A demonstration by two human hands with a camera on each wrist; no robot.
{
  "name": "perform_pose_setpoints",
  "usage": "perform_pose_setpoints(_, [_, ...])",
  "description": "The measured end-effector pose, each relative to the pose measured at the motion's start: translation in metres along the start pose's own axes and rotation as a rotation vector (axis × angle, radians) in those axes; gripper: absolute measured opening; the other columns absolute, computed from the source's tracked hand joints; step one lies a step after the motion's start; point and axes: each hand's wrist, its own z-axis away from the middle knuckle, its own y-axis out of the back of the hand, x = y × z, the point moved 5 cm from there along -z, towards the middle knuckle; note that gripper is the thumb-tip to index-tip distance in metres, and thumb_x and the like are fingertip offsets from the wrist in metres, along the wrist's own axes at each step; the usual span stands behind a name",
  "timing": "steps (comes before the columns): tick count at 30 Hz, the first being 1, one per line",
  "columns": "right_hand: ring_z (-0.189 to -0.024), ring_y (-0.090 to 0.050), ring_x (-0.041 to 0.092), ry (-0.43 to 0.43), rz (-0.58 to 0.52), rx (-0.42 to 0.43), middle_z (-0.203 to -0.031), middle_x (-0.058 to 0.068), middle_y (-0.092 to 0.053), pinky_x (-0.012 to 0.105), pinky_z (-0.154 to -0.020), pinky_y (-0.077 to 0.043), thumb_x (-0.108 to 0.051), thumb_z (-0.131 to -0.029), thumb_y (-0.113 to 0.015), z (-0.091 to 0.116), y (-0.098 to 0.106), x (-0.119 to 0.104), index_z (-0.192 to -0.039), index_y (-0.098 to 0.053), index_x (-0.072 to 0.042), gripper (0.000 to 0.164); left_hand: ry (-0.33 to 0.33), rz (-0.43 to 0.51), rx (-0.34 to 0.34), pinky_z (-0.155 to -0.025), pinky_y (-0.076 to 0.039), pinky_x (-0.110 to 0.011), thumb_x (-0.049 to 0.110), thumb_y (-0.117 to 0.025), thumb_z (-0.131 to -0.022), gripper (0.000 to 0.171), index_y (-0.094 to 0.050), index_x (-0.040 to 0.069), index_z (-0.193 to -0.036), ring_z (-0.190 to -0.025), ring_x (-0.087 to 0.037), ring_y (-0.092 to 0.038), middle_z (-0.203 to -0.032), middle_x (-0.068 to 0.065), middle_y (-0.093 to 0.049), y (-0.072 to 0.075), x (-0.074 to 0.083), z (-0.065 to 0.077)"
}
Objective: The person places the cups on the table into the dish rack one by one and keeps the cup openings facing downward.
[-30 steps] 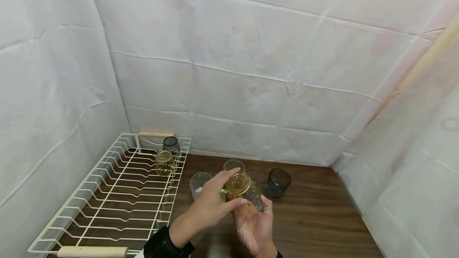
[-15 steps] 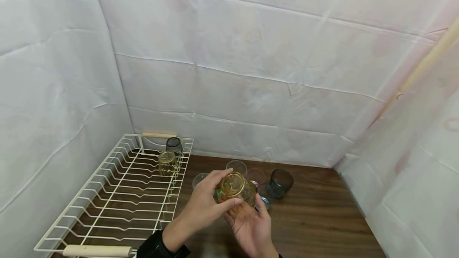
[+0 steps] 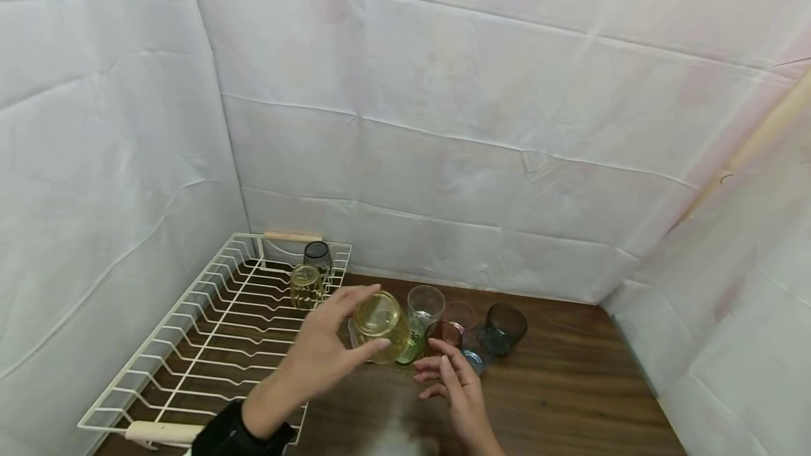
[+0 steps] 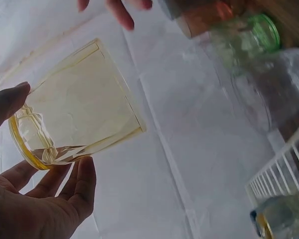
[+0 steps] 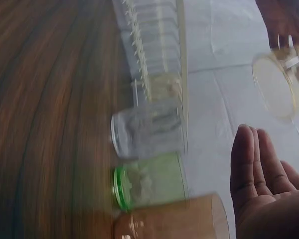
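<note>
A yellow-tinted drinking glass (image 3: pixel 394 333) is pinched near its thick base between the thumb and fingers of my left hand (image 3: pixel 310 354). It is tilted base-up, its mouth pointing down and to the right; the left wrist view shows the see-through glass (image 4: pixel 84 107) from the side. My right hand (image 3: pixel 457 385) is apart from it, fingers loosely extended and holding nothing. Just beyond the right fingers stand an amber glass (image 3: pixel 443 333) and a green glass (image 3: pixel 412 345). A clear glass (image 5: pixel 152 130) is partly hidden behind the held one in the head view.
At left lies a white wire dish rack (image 3: pixel 201 343) with wooden handles. A yellow glass (image 3: pixel 307 287) and a dark grey glass (image 3: pixel 318 255) stand upside down in its far right corner. Another clear glass (image 3: pixel 426 301), a pink, a blue and a dark glass (image 3: pixel 507 328) cluster on the wooden table.
Both hands were on the yellow glass; my right hand has let go of it. My left hand has carried it left, toward the rack, and the view has shifted slightly.
</note>
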Motion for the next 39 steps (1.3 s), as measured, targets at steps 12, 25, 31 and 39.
perform_pose_setpoints(12, [-0.070, -0.065, 0.007, 0.083, 0.310, 0.411, -0.088, 0.007, -0.070, 0.029, -0.057, -0.059, 0.003, -0.104, -0.062, 0.011, 0.049, -0.007, -0.132, -0.065, 0.003, 0.029, 0.101, -0.225, 0.103, -0.076, -0.059, -0.033, 0.024, -0.097, -0.077, 0.075, -0.065, 0.011, -0.144, -0.094, -0.023, -0.072, -0.125, -0.012, -0.074, 0.078, -0.056, 0.002])
perform_pose_setpoints(25, [-0.071, -0.063, 0.007, -0.076, 0.430, 0.610, -0.083, -0.012, -0.070, 0.028, -0.057, -0.056, -0.005, -0.103, -0.069, 0.036, 0.089, -0.004, -0.114, -0.071, -0.003, 0.012, 0.325, -0.352, -0.144, -0.099, -0.051, -0.072, 0.031, -0.091, -0.085, 0.080, -0.056, 0.003, -0.151, -0.125, -0.058, -0.060, -0.142, -0.034, -0.061, 0.076, -0.131, 0.009])
perform_pose_setpoints(31, [-0.074, -0.064, 0.006, -0.089, 0.469, 0.602, -0.084, -0.013, -0.069, 0.028, -0.058, -0.057, -0.009, -0.105, -0.068, 0.041, 0.097, 0.000, -0.119, -0.071, -0.005, 0.015, 0.314, -0.379, -0.210, -0.100, -0.051, -0.073, 0.029, -0.089, -0.085, 0.081, -0.054, -0.004, -0.150, -0.125, -0.059, -0.060, -0.142, -0.036, -0.060, 0.072, -0.140, 0.005])
perform_pose_setpoints(39, [-0.073, -0.064, 0.008, -0.093, 0.458, 0.625, -0.081, -0.012, -0.068, 0.026, -0.057, -0.055, -0.007, -0.105, -0.066, 0.044, 0.098, 0.000, -0.120, -0.070, -0.004, 0.016, 0.348, -0.439, -0.332, -0.102, -0.052, -0.069, 0.028, -0.091, -0.083, 0.082, -0.055, -0.019, -0.140, -0.120, -0.060, -0.062, -0.131, -0.042, -0.062, 0.059, -0.154, -0.002])
